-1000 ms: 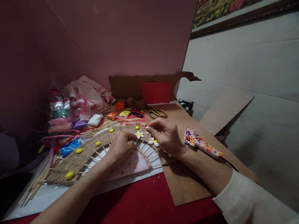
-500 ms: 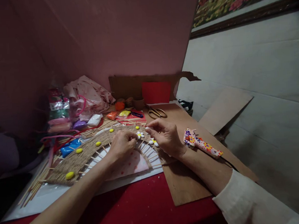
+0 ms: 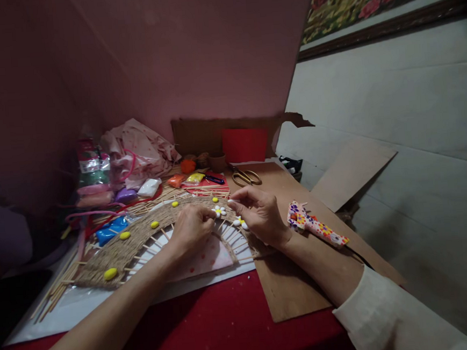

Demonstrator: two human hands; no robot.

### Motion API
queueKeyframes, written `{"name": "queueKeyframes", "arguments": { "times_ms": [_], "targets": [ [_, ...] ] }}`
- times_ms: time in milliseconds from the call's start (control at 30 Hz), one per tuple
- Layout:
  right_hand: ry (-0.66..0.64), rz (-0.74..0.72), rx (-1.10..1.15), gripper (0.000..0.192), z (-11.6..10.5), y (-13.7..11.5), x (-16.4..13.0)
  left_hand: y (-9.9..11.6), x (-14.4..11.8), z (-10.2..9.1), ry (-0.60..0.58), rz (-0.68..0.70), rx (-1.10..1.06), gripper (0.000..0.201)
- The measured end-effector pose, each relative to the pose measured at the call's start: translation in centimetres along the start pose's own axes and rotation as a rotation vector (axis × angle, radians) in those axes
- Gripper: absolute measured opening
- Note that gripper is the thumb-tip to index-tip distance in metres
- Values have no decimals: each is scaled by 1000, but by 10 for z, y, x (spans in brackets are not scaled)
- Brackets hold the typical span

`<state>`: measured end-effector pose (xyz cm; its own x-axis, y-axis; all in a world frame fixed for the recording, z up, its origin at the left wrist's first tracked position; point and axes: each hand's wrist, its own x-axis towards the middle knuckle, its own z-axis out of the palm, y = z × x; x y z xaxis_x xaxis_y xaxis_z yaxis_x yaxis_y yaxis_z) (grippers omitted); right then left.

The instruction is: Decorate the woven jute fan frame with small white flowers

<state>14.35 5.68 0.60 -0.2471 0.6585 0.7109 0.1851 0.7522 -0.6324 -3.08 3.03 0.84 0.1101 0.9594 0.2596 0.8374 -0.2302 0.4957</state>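
Observation:
A curved band wrapped in jute twine (image 3: 129,245) lies on a white sheet (image 3: 62,312), with thin sticks fanning under it and several yellow beads (image 3: 110,273) along it. My left hand (image 3: 191,229) rests on the band, its fingertips pinched at a small white flower (image 3: 219,211). My right hand (image 3: 258,213) hovers just right of that flower, thumb and forefinger pinched on a tiny white piece. A second white flower (image 3: 240,222) shows under the right hand.
Gold scissors (image 3: 245,177) lie on brown cardboard (image 3: 286,284) behind the hands. A flower-patterned glue gun (image 3: 314,227) sits to the right. Bags of coloured clay (image 3: 97,188) and pink cloth (image 3: 138,147) pile at the back left. A red cloth (image 3: 213,327) covers the table.
Almost nothing has moved; both hands stay at the white flower, with only slight finger shifts.

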Motion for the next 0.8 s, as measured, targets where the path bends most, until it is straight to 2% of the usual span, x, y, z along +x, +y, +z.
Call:
{"name": "queueKeyframes", "arguments": {
  "times_ms": [200, 400, 633, 800],
  "targets": [
    [1, -6, -11, 6, 0, -1, 0, 0, -1, 1, 26, 17, 75, 33],
    [-2, -8, -18, 6, -1, -1, 0, 6, -7, -3, 139, 78, 273, 31],
    [-3, -10, -2, 8, 1, 0, -1, 7, -9, -3, 84, 240, 562, 26],
    [-8, -11, 17, 8, 1, 1, -1, 7, -10, -4, 75, 260, 592, 24]
  ]
}}
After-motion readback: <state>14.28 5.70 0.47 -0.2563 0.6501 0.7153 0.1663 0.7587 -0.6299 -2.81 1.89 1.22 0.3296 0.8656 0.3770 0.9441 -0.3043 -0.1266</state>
